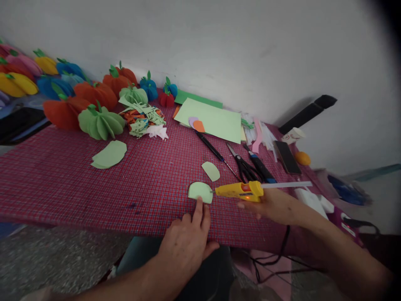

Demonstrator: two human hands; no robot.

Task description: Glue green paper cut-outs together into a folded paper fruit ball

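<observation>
My right hand (pixel 275 205) is wrapped round the handle of a yellow hot glue gun (pixel 234 190), which has a small orange light lit and a long clear glue stick (pixel 288 184) jutting from its back. The nozzle points left, at the right edge of a pale green half-round paper piece (pixel 198 191). My left hand (pixel 186 238) presses that piece onto the tablecloth with an outstretched index finger, the thumb held apart. Just above lies a smaller pale green paper piece (pixel 211 171). Further left rests a stack of pale green cut papers (pixel 109 154).
Paper pumpkins (pixel 102 121) in several colours line the wall. Paper scraps (pixel 142 119), green sheets (pixel 216 119), a screwdriver-like tool (pixel 210 146), black scissors (pixel 242 163), a cutter (pixel 261 166), a phone (pixel 286 156), an orange fruit (pixel 302 158) and a paper cup (pixel 293 136) surround the work area. Cords (pixel 275 267) hang below the table.
</observation>
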